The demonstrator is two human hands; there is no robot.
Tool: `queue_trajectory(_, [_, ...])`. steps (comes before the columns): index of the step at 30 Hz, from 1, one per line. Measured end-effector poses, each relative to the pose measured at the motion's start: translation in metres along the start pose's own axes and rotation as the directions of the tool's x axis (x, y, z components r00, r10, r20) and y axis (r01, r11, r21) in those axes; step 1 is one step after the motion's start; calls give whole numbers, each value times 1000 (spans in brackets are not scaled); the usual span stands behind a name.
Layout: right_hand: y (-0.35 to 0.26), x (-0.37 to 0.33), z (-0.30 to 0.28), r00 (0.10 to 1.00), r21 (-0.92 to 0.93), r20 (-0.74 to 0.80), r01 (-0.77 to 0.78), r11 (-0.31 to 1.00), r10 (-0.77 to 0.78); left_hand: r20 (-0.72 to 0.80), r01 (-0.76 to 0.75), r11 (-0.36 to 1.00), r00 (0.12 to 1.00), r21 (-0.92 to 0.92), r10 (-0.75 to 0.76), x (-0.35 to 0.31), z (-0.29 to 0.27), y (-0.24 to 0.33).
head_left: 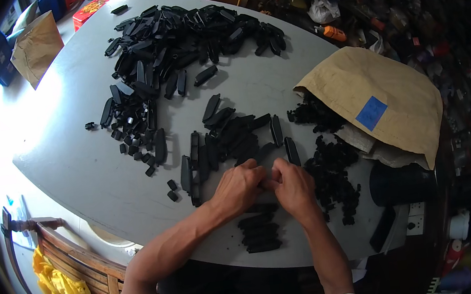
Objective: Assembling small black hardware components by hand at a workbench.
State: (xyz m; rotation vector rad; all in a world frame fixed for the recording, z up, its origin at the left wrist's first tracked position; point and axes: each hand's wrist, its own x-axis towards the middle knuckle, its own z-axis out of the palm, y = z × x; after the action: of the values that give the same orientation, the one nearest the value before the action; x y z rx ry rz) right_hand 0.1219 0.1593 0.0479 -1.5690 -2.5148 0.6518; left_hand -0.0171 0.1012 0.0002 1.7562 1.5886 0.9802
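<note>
My left hand point(243, 183) and my right hand point(292, 183) meet over the near part of the table, fingers closed and thumbs almost touching. Whatever they grip is mostly covered by the fingers; only a dark bit shows between them. Just beyond lies a loose heap of long black plastic pieces point(237, 138), shaped like handles or covers. Closer to me, under my wrists, several similar black pieces point(259, 231) are stacked in a row. Small black parts point(335, 176) are spread to the right of my right hand.
A large pile of black pieces point(176, 37) covers the far side of the grey table point(66, 137). Small black blocks point(132, 130) lie at left. A brown paper bag point(398, 93) lies open at right beside a black cylinder point(399, 183). A wooden chair point(78, 246) stands at lower left.
</note>
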Motion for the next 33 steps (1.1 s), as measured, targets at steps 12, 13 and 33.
queue_trajectory(12, [33,1,-2,995,148,-96,49,988,-35,131,-33,995,991,94,21,-2,-27,0])
queue_trajectory(13, [38,5,-4,955,149,-296,45,988,1,162,-20,992,987,128,-1,-3,-31,2])
queue_trajectory(33, [39,-36,15,947,232,-322,96,968,-17,13,34,999,999,4,-34,35,-34,-5])
